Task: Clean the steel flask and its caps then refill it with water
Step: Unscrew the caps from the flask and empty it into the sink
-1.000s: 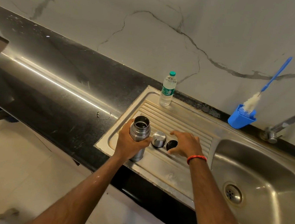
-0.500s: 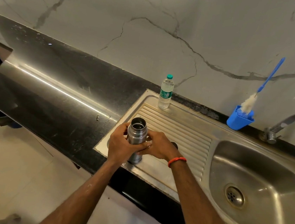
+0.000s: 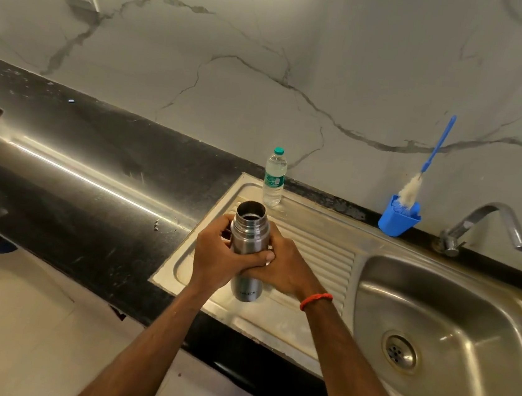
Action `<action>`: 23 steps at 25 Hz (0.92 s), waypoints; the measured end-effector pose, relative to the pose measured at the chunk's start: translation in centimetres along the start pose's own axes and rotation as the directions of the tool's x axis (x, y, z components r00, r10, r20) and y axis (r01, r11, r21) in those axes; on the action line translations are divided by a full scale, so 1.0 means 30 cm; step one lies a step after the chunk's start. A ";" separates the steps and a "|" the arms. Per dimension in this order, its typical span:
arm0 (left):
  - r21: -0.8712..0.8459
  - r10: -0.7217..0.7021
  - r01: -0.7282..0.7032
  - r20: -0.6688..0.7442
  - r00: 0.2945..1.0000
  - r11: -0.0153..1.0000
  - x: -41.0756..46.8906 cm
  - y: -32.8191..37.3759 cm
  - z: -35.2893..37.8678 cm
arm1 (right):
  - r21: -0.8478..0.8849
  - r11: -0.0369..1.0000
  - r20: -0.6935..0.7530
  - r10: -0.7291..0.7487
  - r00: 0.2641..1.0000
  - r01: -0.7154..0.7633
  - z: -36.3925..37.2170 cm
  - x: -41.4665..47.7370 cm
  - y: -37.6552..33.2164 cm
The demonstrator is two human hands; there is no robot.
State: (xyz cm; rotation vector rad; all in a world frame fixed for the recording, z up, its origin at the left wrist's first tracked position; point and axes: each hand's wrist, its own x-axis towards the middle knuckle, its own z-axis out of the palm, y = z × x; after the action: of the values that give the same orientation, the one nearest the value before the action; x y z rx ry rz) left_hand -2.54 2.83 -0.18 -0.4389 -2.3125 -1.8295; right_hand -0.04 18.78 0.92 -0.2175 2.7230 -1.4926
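Person at the sink, both hands on the steel flask (image 3: 248,251), which is held upright over the ribbed drainboard (image 3: 321,256), mouth open and no cap on. The base looks lifted just off the steel, though it could be touching; hard to tell from this angle.

Left hand (image 3: 219,255) wraps the body from the left, fingers (image 3: 259,258) clamped across the front of the flask. Right hand (image 3: 287,267) is pressed in from the right and behind, closed against the flask; whether it also hides a cap in the palm cannot be told. No caps visible anywhere on the drainboard.

The two-hand grip probably steadies a wet, slick steel body, and holding it upright keeps the open mouth facing up for a pour.

Plastic water bottle (image 3: 274,179) stands capped at the back of the drainboard, near the flask, likely the refill source. Blue bottle brush (image 3: 425,171) sits bristles-down in a blue holder (image 3: 399,218) against the wall, handle leaning up and right, parked out of the way. Tap (image 3: 491,224) is not running; sink basin (image 3: 436,302) looks empty. The black worktop (image 3: 90,198) to the left is bare.

Judgement: cleaning seems over or nearly so, refill not yet started. Risk: flask slipping in wet hands.
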 end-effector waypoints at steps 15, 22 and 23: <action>-0.126 0.157 -0.130 0.240 0.958 0.984 -0.033 0.390 0.310 | 0.115 0.993 -0.426 0.017 0.904 0.035 -0.327 -0.322 -0.015; -0.235 0.141 -0.056 0.364 0.921 0.970 -0.135 0.546 0.513 | 0.056 0.998 -0.532 0.027 0.846 0.004 -0.514 -0.561 0.023; -0.246 0.138 -0.045 0.379 0.915 0.968 -0.155 0.560 0.542 | 0.048 0.999 -0.545 0.031 0.838 -0.006 -0.532 -0.596 0.032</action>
State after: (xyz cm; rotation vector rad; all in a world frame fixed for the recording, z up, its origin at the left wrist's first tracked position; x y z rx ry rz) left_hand 8.21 21.49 10.02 -1.0204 -2.2594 -2.1369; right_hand 16.10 35.06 7.98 0.2904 3.0819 -1.8450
